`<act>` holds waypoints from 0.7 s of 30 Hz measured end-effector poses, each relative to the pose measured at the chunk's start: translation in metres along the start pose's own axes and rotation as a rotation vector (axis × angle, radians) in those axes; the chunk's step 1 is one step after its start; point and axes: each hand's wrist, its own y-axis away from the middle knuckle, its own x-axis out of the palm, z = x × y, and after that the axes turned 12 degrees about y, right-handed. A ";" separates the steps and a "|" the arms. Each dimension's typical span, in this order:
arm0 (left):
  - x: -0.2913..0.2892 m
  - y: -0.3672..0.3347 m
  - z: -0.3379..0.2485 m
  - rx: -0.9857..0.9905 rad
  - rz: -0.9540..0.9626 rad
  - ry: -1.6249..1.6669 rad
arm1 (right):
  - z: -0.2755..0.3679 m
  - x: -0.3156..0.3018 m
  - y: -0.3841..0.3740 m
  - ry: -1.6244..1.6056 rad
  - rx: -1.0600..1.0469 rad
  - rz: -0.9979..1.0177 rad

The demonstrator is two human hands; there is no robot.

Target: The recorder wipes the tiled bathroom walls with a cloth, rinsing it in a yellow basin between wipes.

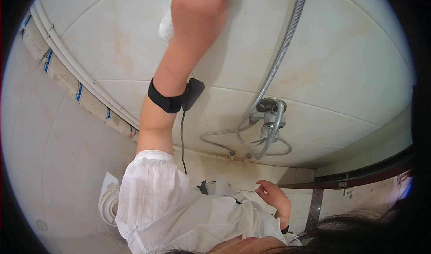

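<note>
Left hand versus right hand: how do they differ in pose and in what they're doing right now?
The left hand is raised high, pressed flat against the wall tile over a white cloth; the right hand hangs low near the body, loosely curled and holding nothing. The left wrist carries a black band with a small device and cable; the right shows only a dark strip at the wrist. Both are bare.
</note>
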 end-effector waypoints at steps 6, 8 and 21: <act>0.007 0.061 -0.054 -0.233 0.348 0.205 | -0.001 0.005 0.002 -0.011 0.003 0.027; 0.004 0.062 -0.048 -0.207 0.354 0.207 | -0.003 0.006 0.002 -0.033 0.002 0.005; 0.005 0.074 -0.061 -0.188 0.375 0.169 | 0.000 0.009 0.005 0.068 -0.054 -0.029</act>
